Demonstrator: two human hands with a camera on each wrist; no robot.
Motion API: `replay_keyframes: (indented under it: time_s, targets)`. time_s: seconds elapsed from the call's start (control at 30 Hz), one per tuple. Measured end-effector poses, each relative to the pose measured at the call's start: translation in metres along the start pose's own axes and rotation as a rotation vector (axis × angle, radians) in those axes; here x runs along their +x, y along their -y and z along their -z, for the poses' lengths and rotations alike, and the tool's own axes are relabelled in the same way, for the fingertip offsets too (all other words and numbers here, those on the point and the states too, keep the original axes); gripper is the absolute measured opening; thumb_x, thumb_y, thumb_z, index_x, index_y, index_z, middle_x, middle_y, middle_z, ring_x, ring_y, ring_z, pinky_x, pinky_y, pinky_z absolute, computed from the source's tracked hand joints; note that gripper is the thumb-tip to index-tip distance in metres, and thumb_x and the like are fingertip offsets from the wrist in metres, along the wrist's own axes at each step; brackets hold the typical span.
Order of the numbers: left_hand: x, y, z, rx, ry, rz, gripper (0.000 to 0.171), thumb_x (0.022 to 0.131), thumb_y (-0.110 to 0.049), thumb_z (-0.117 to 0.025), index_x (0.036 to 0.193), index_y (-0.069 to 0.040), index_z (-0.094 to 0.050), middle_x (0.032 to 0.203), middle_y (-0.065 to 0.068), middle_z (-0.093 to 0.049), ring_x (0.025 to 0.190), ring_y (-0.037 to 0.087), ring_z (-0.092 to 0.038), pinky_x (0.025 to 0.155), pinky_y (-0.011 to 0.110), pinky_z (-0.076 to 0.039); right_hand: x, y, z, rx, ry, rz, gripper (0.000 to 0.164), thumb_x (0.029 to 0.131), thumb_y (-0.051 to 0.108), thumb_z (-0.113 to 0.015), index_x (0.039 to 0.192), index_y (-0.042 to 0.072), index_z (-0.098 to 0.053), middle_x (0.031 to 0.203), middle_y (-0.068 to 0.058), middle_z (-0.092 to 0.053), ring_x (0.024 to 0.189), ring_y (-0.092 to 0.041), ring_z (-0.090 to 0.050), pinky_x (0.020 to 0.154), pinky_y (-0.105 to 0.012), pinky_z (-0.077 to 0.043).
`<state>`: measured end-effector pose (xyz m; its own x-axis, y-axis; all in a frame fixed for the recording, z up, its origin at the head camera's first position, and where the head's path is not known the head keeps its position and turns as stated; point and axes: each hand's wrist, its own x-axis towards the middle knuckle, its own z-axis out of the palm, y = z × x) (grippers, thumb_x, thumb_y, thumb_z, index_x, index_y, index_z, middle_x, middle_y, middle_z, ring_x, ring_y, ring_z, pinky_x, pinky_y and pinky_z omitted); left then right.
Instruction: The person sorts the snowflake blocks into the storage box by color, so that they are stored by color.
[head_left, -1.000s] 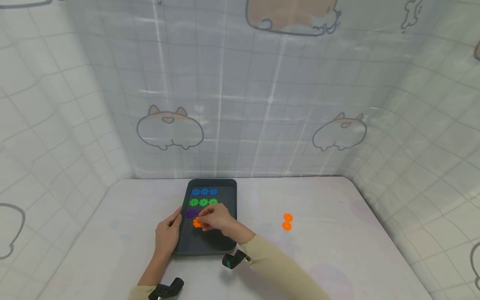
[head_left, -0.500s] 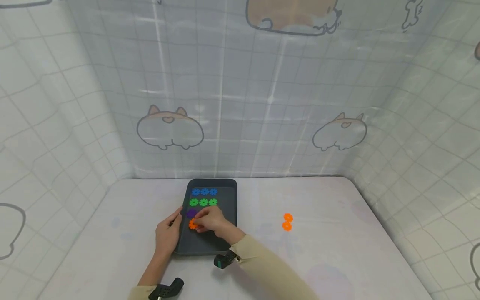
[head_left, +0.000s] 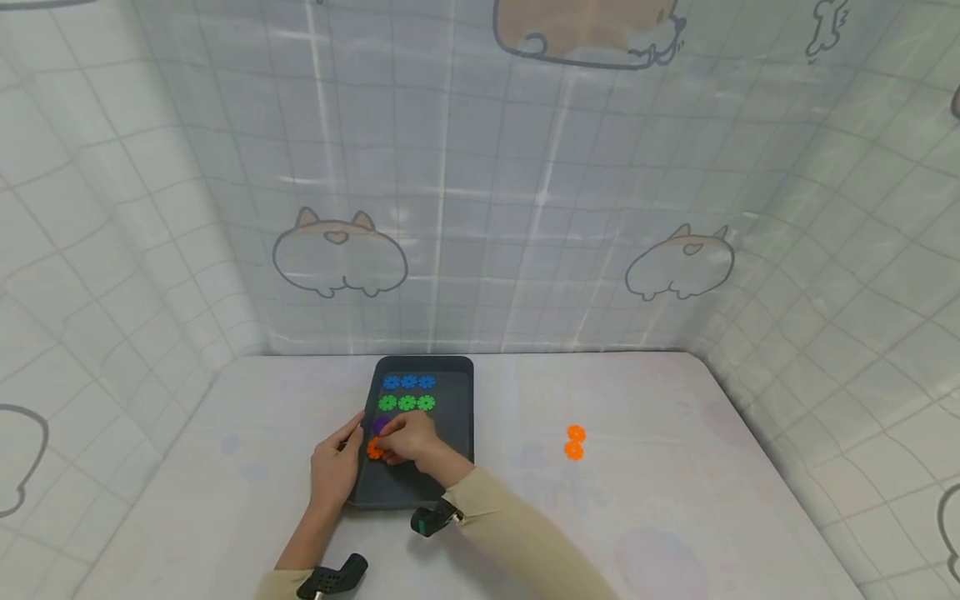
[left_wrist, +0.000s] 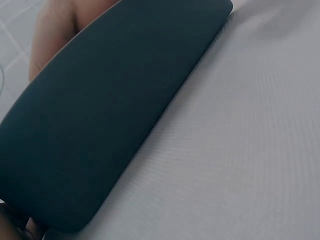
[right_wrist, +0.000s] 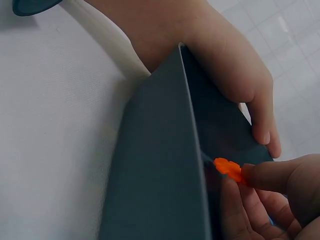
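Note:
My right hand [head_left: 411, 442] pinches an orange notched plastic disc [right_wrist: 228, 169] between thumb and fingertips, inside the left side of a dark grey tray [head_left: 459, 396]. With its thumb at the rim, my left hand [head_left: 335, 471] grips the tray's left side. Three blue notched discs [head_left: 408, 382] lie in a row at the tray's far end. Nearer lies a row of three green ones [head_left: 407, 402]. Purple shows next to my right fingertips as a purple disc [head_left: 380, 425], partly hidden by that hand. In the left wrist view the tray's outer wall [left_wrist: 110, 100] fills much of the picture.
Two more orange discs [head_left: 574, 442] lie close together on the white tabletop [head_left: 675, 467], right of the tray. Patterned, tiled-look sheets [head_left: 480, 208] rise behind the table and at both sides.
My right hand has slid left with the orange disc, bringing it close to the tray's left wall. The left hand and the tray stay where they were.

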<state>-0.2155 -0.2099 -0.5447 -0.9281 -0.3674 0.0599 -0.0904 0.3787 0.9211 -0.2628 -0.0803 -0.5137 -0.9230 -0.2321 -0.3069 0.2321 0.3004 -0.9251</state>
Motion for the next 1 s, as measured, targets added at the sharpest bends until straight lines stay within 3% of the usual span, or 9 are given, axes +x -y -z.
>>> replay_keyframes:
  time_s: [0.43,1.0]
  targets:
    - [-0.003,0.002,0.000,0.008,0.004,-0.016,0.037,0.103,-0.025,-0.048,0.136,-0.012,-0.058,0.138,0.015,-0.052,0.129,0.032,-0.046,0.102,0.051,-0.035,-0.004,0.001,-0.002,0.005,-0.036,-0.007,0.013,0.079,-0.006,-0.075,0.075,0.003,-0.067,0.072,-0.007,-0.061,0.058,-0.023,-0.066,0.055,-0.033,-0.055]
    - [-0.003,0.007,-0.004,-0.003,-0.009,-0.013,0.038,0.103,-0.028,-0.048,0.137,-0.014,-0.058,0.139,0.012,-0.053,0.131,0.032,-0.044,0.104,0.051,-0.032,-0.004,-0.013,-0.010,-0.046,-0.174,0.135,0.013,0.070,-0.008,-0.078,0.070,0.003,-0.070,0.063,-0.004,-0.062,0.049,-0.015,-0.064,0.048,-0.028,-0.052]
